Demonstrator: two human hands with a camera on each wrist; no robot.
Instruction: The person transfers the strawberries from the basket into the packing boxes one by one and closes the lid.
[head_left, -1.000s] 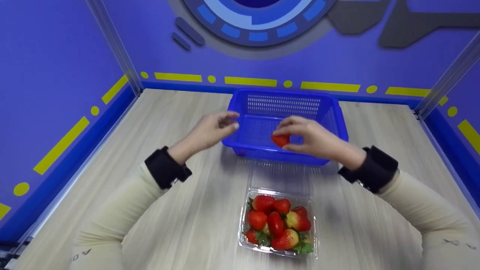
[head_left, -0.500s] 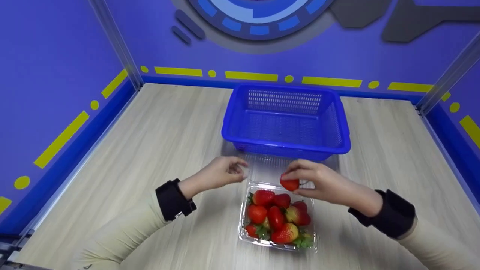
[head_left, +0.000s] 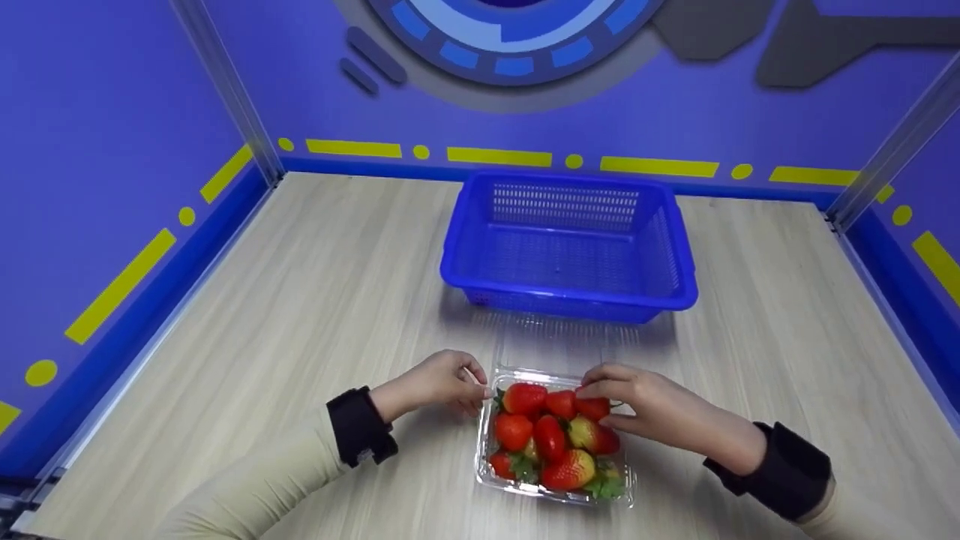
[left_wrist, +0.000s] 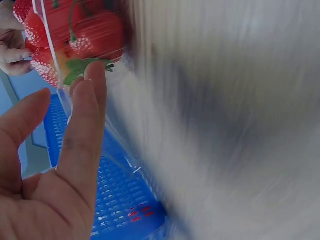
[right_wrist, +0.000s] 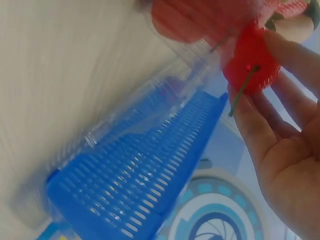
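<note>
My right hand (head_left: 637, 401) pinches a red strawberry (right_wrist: 252, 65) with a thin green stem, between thumb and fingers, at the far right corner of the clear plastic box (head_left: 481, 480). Several strawberries (head_left: 551, 439) fill this box, some partly yellow and a few with green leaves. My left hand (head_left: 442, 382) is at the box's upper left side, fingertips right by its wall and holding nothing. In the left wrist view, its forefinger (left_wrist: 82, 135) stretches straight beside the box wall, close to a green leaf.
A blue slotted basket (head_left: 570, 292) stands behind the box. The box's transparent lid (head_left: 540, 345) lies folded back toward the basket's front. Blue panels (head_left: 360, 112) border the wooden table (head_left: 337, 262) at the back and sides.
My right hand has brought the strawberry from over the basket back to the box's far right corner. The left hand has come back too, to the box's left side.
</note>
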